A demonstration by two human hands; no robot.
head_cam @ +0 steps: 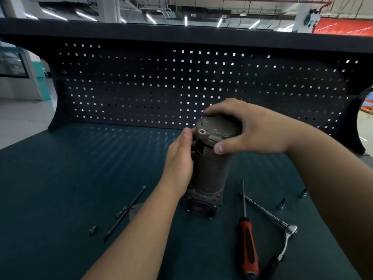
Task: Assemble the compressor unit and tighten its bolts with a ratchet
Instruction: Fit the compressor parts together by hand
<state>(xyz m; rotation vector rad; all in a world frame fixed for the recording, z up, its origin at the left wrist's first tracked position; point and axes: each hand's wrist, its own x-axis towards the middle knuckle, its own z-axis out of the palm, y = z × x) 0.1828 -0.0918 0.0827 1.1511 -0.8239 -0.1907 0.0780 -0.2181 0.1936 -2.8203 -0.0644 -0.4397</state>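
1. Workpiece. The compressor unit [210, 168] stands upright on the dark teal bench mat [60, 178], just right of frame centre. Its flanged base is down and its round end cap [218, 128] is on top. A raised port ring shows at the cap's near left edge.

2. Hands. The right hand [256, 128] is clamped on the end cap: fingers curled over the far edge, thumb pressed to the near rim. The left hand [178, 160] wraps the left side of the housing, thumb pointing up to the cap rim. Its fingers pass behind the housing, out of view.

3. Tools, lower right. A screwdriver [247, 245] with a red-and-black handle lies with its tip pointing away. Beside it lies a chrome ratchet [287, 239] with an extension bar [266, 213] running up-left from its head. Two small sockets [282, 203] stand further right.

4. Fasteners, lower left. A long bolt [129, 211] lies diagonally on the mat, with a short bolt [92, 230] near its lower end.

5. Background. A black pegboard [181, 87] spans the frame. On the red banner [343, 27] at upper right, any print is too blurred to read.
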